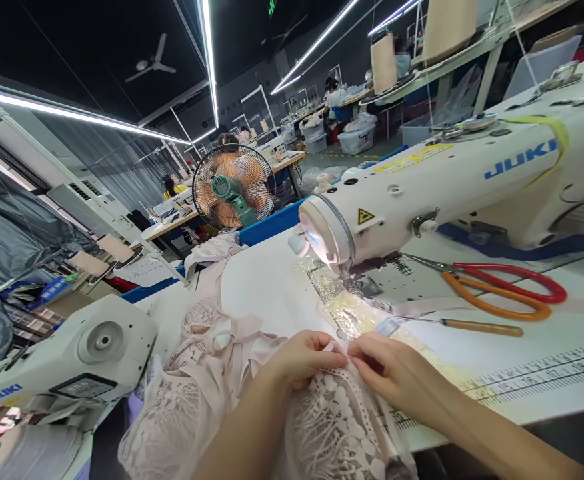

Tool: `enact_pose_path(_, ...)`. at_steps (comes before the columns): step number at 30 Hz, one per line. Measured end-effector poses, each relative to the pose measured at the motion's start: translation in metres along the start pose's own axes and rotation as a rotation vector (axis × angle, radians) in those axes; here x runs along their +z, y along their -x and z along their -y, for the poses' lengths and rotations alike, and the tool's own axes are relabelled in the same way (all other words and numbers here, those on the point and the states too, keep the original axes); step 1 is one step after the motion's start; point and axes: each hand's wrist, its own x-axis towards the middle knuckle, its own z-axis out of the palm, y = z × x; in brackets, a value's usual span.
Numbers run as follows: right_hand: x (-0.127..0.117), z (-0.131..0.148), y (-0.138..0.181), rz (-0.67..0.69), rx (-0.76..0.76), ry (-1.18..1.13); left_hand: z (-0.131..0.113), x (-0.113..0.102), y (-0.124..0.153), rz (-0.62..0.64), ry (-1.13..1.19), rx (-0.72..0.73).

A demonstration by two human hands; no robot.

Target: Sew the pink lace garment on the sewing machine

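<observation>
My left hand (305, 359) pinches the upper edge of a pale pink lace bra (335, 420) at the front of the sewing table. Right beside it, my right hand (385, 367) grips the same edge with thumb and forefinger, so the fabric is held between both hands. Below them the lace hangs towards the table's front edge. More pale pink lace pieces (197, 373) lie heaped to the left of my left forearm. The needle area of a white JUKI sewing machine (397, 213) sits just beyond my hands, with its lamp lit.
Scissors with red and orange handles (502, 287) and a wooden-handled awl (482, 327) lie right of the needle area. A printed ruler (537, 370) runs along the front edge. Another JUKI machine (82, 353) stands left; a fan (233, 187) is behind the table. People sit farther back.
</observation>
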Motion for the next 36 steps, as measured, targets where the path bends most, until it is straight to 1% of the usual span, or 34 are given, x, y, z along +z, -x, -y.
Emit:
enact_pose_path(5, 0.003, 0.001, -0.002, -0.030, -0.029, 0.093, 0.007, -0.001, -0.003, 0.001, -0.067, 0.055)
enact_pose_path(8, 0.003, 0.001, -0.003, -0.059, -0.023, 0.119, 0.007, -0.001, -0.003, -0.005, -0.057, 0.041)
enact_pose_path(13, 0.005, -0.003, -0.006, -0.122, -0.011, 0.050, 0.006, 0.000, -0.002, 0.001, -0.042, 0.005)
enact_pose_path(17, 0.010, -0.007, -0.006, -0.175, -0.049, 0.090, 0.005, 0.000, -0.001, -0.010, -0.012, 0.001)
enact_pose_path(19, 0.010, -0.007, -0.005, -0.171, -0.057, 0.111, 0.003, 0.002, -0.001, -0.034, -0.005, 0.004)
enact_pose_path(21, 0.007, -0.006, -0.004, -0.137, -0.049, 0.096, 0.001, 0.004, 0.000, -0.057, -0.010, 0.024)
enact_pose_path(23, 0.003, -0.004, -0.001, -0.096, -0.040, 0.048, -0.001, 0.007, 0.000, -0.076, -0.003, 0.052)
enact_pose_path(25, 0.000, -0.004, 0.001, -0.061, -0.004, -0.050, -0.002, 0.009, 0.000, -0.089, 0.023, 0.077)
enact_pose_path(27, 0.000, -0.007, 0.002, -0.016, 0.094, -0.221, -0.003, 0.010, -0.001, -0.095, 0.049, 0.100)
enact_pose_path(30, 0.005, -0.011, 0.001, 0.082, 0.296, -0.552, -0.004, 0.011, 0.000, -0.100, 0.061, 0.135)
enact_pose_path(31, 0.006, -0.011, 0.000, 0.115, 0.327, -0.628, -0.004, 0.011, 0.000, -0.099, 0.063, 0.145)
enact_pose_path(33, 0.009, -0.008, -0.001, 0.151, 0.323, -0.695, -0.003, 0.010, 0.000, -0.089, 0.065, 0.166)
enact_pose_path(36, 0.009, -0.001, -0.002, 0.133, 0.287, -0.662, -0.003, 0.009, 0.000, -0.085, 0.061, 0.183)
